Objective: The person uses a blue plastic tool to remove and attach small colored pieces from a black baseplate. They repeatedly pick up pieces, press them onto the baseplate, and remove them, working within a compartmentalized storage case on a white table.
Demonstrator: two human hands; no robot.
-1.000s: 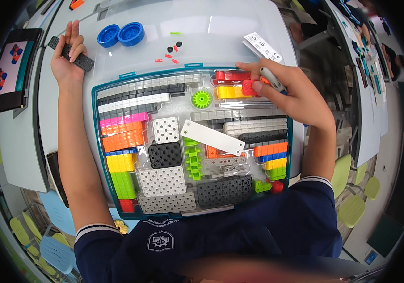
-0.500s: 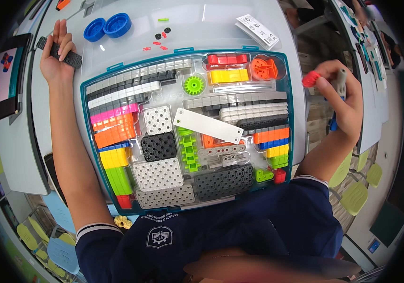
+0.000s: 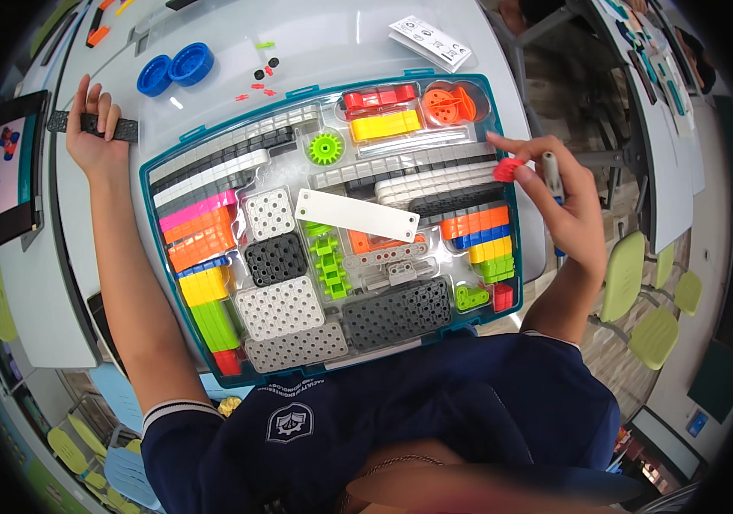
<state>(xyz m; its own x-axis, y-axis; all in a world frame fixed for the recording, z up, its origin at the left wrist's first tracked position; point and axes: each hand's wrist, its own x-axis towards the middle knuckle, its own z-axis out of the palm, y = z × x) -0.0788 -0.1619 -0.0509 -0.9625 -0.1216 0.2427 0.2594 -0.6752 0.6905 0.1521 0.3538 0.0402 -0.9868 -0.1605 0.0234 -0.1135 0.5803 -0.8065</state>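
Note:
My left hand (image 3: 97, 147) is closed around a black perforated building plate (image 3: 124, 130), out to the left of the case. On the other side, my right hand (image 3: 570, 201) pinches a small red ribbed piece (image 3: 508, 170) between thumb and fingertips, just over the case's right edge. A grey and blue pen-like tool (image 3: 552, 173) is also tucked in that hand. Between my arms lies a teal-rimmed case (image 3: 516, 287) whose clear tray holds sorted building parts. A white strip (image 3: 358, 215) rests slantwise across its middle, below a green gear (image 3: 325, 149).
Two blue round wheels (image 3: 191, 64) sit beyond the case on a clear plastic lid. Near them lie small red and black connectors (image 3: 270, 72). A folded white leaflet (image 3: 431, 43) is at the far right. A screen (image 3: 8, 163) stands at the left, and green chairs (image 3: 653, 337) at the right.
My right hand has moved left and slightly down with the red piece, from outside the case to its right edge. My left hand still grips the black plate. The view has shifted slightly.

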